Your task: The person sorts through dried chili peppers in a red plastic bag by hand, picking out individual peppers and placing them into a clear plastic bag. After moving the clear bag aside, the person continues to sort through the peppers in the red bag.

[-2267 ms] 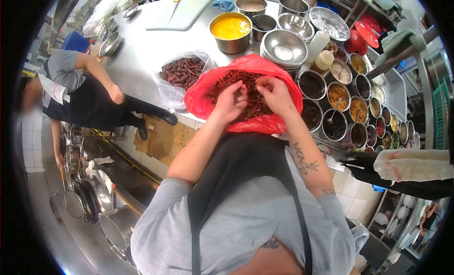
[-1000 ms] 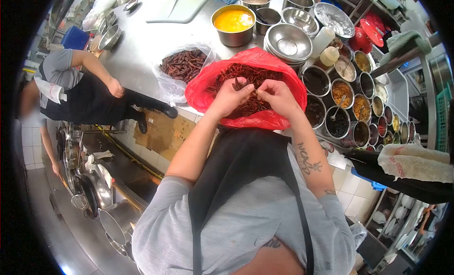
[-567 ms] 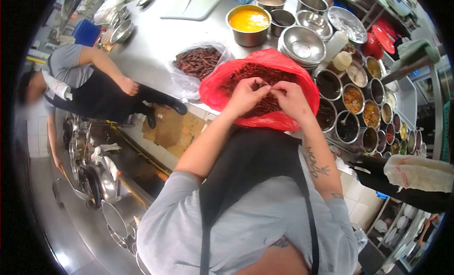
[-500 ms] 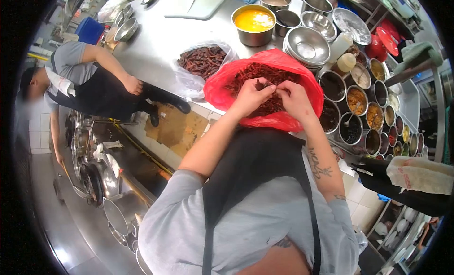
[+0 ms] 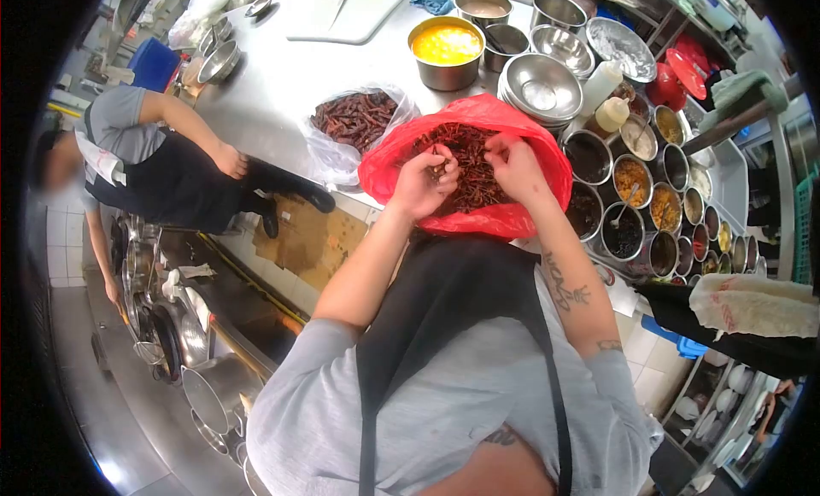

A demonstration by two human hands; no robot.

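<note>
A red plastic bag lies wide open in front of me, filled with thin, dark red dried chilies. Over its left side, my left hand is curled closed around small brownish-red bits that look like dried chili. My right hand is at the right side of the same heap, fingers bent down and drawn together; what they pinch, if anything, is hidden. Beside the red bag on the left, a clear plastic bag holds larger, darker dried chilies.
A pot of yellow liquid and stacked steel bowls stand behind the bag. Several containers of seasonings crowd the right. A cutting board with a knife lies farther back. Another person stands at the stove on the left.
My hands were together over the middle of the chilies and have moved apart, the left one leftward with its palm turned up more. The view has shifted slightly.
</note>
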